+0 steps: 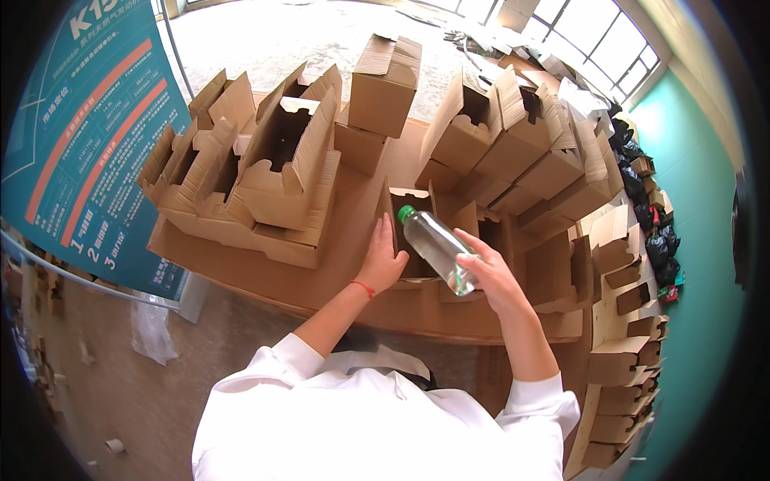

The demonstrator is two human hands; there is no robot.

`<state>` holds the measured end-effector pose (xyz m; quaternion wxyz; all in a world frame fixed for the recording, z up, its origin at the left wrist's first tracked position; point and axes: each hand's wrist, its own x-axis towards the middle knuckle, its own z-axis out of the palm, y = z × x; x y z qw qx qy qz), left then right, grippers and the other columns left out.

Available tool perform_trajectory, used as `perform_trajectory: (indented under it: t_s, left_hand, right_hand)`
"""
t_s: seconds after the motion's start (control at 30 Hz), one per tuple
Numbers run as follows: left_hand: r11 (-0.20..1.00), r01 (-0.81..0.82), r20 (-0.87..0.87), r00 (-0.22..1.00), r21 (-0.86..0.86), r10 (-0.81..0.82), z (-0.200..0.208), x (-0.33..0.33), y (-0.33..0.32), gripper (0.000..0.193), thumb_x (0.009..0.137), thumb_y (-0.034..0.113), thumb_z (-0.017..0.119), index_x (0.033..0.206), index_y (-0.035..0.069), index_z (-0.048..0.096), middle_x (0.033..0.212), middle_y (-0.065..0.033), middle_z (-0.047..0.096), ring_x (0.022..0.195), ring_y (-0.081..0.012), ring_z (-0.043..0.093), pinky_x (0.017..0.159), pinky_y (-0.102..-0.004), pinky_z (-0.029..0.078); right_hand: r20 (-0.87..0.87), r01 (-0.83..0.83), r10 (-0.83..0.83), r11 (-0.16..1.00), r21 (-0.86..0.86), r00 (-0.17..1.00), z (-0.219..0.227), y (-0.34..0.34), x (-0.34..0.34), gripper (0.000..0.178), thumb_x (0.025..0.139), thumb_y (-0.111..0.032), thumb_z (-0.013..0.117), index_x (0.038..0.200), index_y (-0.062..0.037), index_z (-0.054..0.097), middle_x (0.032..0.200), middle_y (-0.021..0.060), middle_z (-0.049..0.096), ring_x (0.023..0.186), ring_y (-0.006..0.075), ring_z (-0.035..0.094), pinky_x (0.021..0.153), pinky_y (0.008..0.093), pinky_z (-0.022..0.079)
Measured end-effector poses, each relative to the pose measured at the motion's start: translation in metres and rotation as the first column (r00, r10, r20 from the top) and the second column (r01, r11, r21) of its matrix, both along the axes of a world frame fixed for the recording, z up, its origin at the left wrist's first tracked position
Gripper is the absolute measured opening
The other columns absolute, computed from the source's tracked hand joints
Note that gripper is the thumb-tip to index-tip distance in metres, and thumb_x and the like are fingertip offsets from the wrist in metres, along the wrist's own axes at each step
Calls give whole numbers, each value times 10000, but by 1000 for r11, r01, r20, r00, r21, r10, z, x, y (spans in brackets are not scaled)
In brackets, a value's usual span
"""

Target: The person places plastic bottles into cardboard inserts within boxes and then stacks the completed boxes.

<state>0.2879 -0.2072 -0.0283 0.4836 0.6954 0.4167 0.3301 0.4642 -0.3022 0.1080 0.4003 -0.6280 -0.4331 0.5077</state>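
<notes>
Clear bottle gripped near base by right hand, fingers curled; tilted over open carton. Carton side touched by left hand, fingers nearly together. Bottle could be dropped if smooth base slips.

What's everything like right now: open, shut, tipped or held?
Bottle: held in right hand, tilted; fullness unclear.
Green cap: on the bottle.
Left hand: open, touching middle box.
Middle box: open on top.
Tall box at back: top looks closed.
Upper box at left: open.
</notes>
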Motion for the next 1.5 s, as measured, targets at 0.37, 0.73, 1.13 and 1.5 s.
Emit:
perform_trajectory:
  t_s: [0.37, 0.73, 1.13, 1.5]
  left_hand:
    - [991, 77, -223, 970, -112, -100, 23, -12, 3, 620, 832, 148, 479, 1385, -70, 302, 1193, -339, 513, 1052, -453, 541, 918, -477, 448]
    - [981, 2, -356, 932, 194, 68, 10, -17, 4, 243, 900, 211, 504, 954, -8, 594, 802, -262, 632, 800, -438, 619, 739, -517, 493]
    - [908, 367, -201, 923, 204, -328, 33, -95, -7, 849, 796, 230, 692, 1456, 20, 200, 1428, -249, 348, 1326, -361, 371, 1092, -402, 329]
    - [890, 136, -280, 960, 435, -10, -8, -28, -17, 830, 785, 181, 692, 1466, 22, 245, 1498, -233, 244, 1361, -413, 288, 1110, -433, 296]
  right_hand:
    - [988, -318, 135, 935, -154, -79, -114, 74, -51, 660, 774, -278, 679, 1350, -56, 447, 1263, 194, 499, 935, 343, 588, 799, 418, 519]
    - [784, -404, 451, 870, -281, 426, -125, 81, -28, 537, 798, -234, 689, 1242, 16, 519, 1257, 220, 530, 1095, 353, 570, 902, 395, 493]
    - [964, -422, 65, 905, 52, 259, -106, 100, -29, 452, 789, -150, 667, 1218, -49, 568, 1322, 73, 505, 1262, 359, 418, 1050, 447, 377]
    - [105, 135, -185, 920, 369, 977, -103, 64, -12, 560, 913, -63, 516, 1431, 17, 320, 1373, 231, 481, 1260, 287, 493, 1054, 335, 376]
